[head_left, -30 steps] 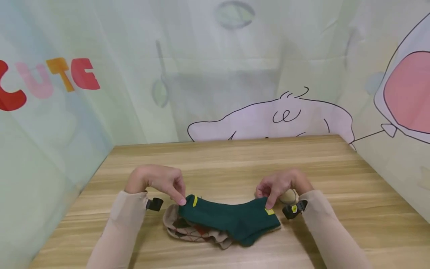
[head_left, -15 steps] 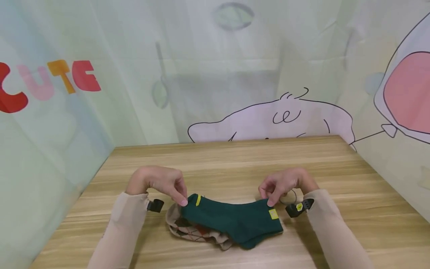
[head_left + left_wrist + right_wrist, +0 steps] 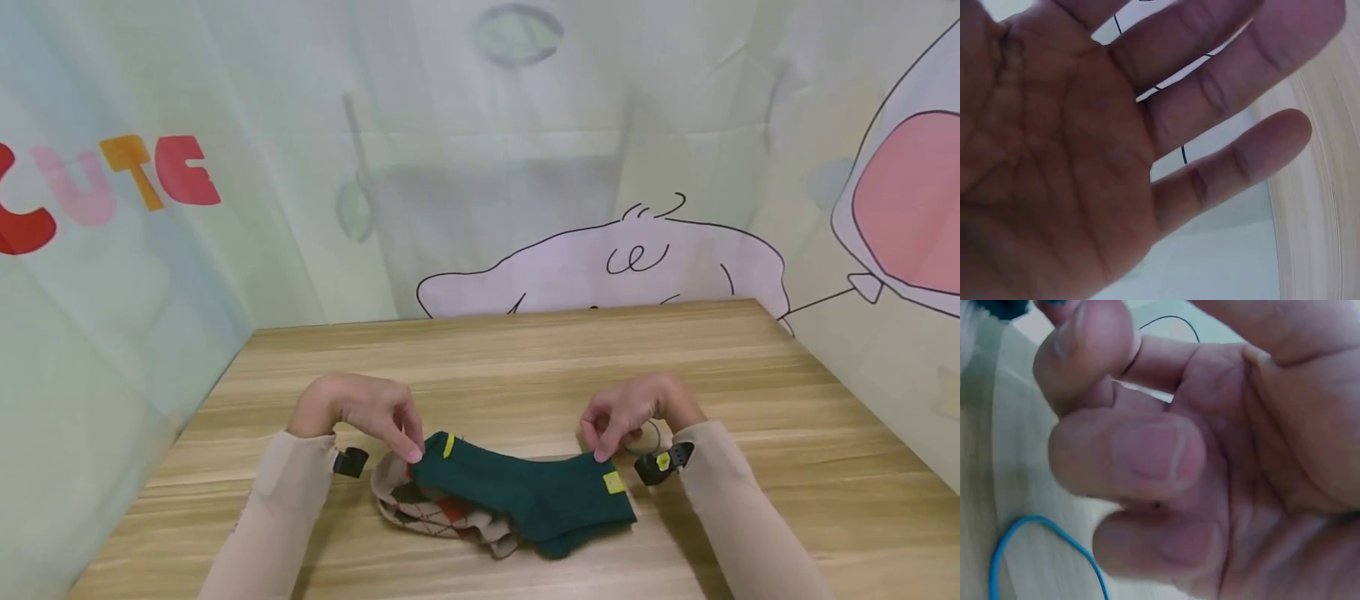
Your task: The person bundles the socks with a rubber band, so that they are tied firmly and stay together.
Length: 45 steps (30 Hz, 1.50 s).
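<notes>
A dark green sock (image 3: 517, 487) with yellow marks lies stretched sideways across a beige argyle sock (image 3: 420, 512), hiding much of it. My left hand (image 3: 375, 415) pinches the green sock's left end between thumb and forefinger. At the cuff end, beside the yellow square, my right hand (image 3: 626, 414) pinches the upper edge. In the left wrist view the palm and several extended fingers (image 3: 1235, 162) show, but the pinch is out of sight. The right wrist view shows curled fingers (image 3: 1129, 450) and a corner of the green sock (image 3: 1004, 307).
The socks lie on a wooden table (image 3: 510, 358) near its front. A thin loop (image 3: 652, 435) is by the right wrist; a blue cord (image 3: 1041, 519) curves in the right wrist view. A printed curtain (image 3: 495, 125) hangs behind the table and along both sides.
The green sock has shifted slightly to the right with both hands still pinching it. Its yellow square now shows more fully below my right thumb.
</notes>
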### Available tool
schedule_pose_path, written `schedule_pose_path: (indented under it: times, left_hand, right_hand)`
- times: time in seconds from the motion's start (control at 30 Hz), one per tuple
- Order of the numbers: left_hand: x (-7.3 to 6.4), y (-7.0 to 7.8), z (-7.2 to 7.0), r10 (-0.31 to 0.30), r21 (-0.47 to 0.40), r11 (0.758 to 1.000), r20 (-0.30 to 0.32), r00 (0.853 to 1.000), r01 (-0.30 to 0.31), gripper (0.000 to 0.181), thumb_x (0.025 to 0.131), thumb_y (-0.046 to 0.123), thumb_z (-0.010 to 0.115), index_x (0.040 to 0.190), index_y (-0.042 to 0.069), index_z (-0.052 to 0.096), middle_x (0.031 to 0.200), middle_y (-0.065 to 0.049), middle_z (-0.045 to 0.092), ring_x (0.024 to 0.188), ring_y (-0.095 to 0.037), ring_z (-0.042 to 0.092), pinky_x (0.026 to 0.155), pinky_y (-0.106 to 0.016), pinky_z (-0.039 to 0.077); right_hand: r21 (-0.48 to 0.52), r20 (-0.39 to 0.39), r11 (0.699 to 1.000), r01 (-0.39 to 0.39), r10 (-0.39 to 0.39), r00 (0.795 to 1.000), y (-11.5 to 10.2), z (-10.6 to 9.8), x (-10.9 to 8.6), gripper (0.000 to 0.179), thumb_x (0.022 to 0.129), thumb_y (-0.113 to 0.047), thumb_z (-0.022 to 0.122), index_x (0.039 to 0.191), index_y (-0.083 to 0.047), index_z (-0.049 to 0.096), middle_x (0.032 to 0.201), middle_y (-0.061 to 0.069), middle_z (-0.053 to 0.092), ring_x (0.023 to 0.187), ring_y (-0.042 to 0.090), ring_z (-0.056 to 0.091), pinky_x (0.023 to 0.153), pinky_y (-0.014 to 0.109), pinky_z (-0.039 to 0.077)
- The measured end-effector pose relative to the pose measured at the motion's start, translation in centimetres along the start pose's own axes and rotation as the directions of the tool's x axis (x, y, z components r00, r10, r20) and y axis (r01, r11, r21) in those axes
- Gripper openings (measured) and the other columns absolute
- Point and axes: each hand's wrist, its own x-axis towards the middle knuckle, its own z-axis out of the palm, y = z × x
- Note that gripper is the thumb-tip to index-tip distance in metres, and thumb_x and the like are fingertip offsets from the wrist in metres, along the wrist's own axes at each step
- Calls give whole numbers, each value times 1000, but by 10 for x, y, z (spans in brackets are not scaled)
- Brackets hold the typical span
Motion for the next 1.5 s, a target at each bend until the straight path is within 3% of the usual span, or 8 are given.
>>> schedule_pose_path:
  times: [0.27,0.43,0.53,0.77,0.9,1.03,1.27,1.5]
  left_hand:
    - [1,-1,-2,36,27,999,-31,999,-35,20,90,26,75,109,17,75,99,3,67,91,-19,61,76,-33,49]
    - [4,0,-3,131,34,991,-22,991,-131,17,90,25,75,104,15,76,103,4,66,87,-19,57,74,-30,48]
    - [8,2,-3,182,24,983,25,983,-182,17,91,23,74,103,11,78,107,5,67,88,-17,58,79,-30,49]
    - [22,8,4,145,10,989,123,982,-148,14,93,19,72,98,9,81,94,10,72,82,-6,65,79,-24,51]
    - [28,10,9,70,34,997,124,990,-75,14,91,22,74,88,9,81,80,12,69,69,-3,57,65,-20,45]
    - [29,13,11,38,38,998,117,992,-42,14,91,23,75,88,12,82,80,12,69,60,-6,58,59,-19,43]
    - [27,17,13,72,21,997,115,991,-75,13,93,20,72,97,13,81,91,11,73,63,-7,60,63,-21,49]
    - [36,18,18,158,60,984,107,982,-165,16,97,24,67,102,12,77,88,12,66,72,-3,56,65,-21,47]
  right_hand:
    - [89,47,983,159,-164,985,6,-6,-8,24,91,-4,69,102,14,56,75,-5,58,59,3,41,54,19,32]
    - [110,56,974,199,-206,977,7,-5,-9,21,92,-1,67,104,14,60,78,-5,59,62,3,42,55,19,33]
    - [78,69,979,190,-195,978,5,-4,-7,21,93,-3,67,106,12,65,75,-7,57,60,3,41,54,19,32]
    - [34,64,994,103,-105,992,1,-2,-1,19,92,-5,68,106,6,73,67,-9,54,54,4,36,52,19,31]
    - [26,57,997,75,-77,995,0,-2,0,18,92,-6,69,106,3,75,67,-9,55,54,4,36,51,20,30]
    - [26,70,997,73,-75,995,1,-1,1,18,92,-6,69,106,3,75,70,-9,58,53,4,36,50,20,30]
    - [62,92,992,106,-112,989,3,-3,1,22,93,-4,67,109,11,69,68,-9,54,54,4,35,51,19,30]
    - [94,95,977,189,-198,975,4,-3,-4,23,93,-1,64,109,15,64,71,-9,54,56,2,37,52,19,30]
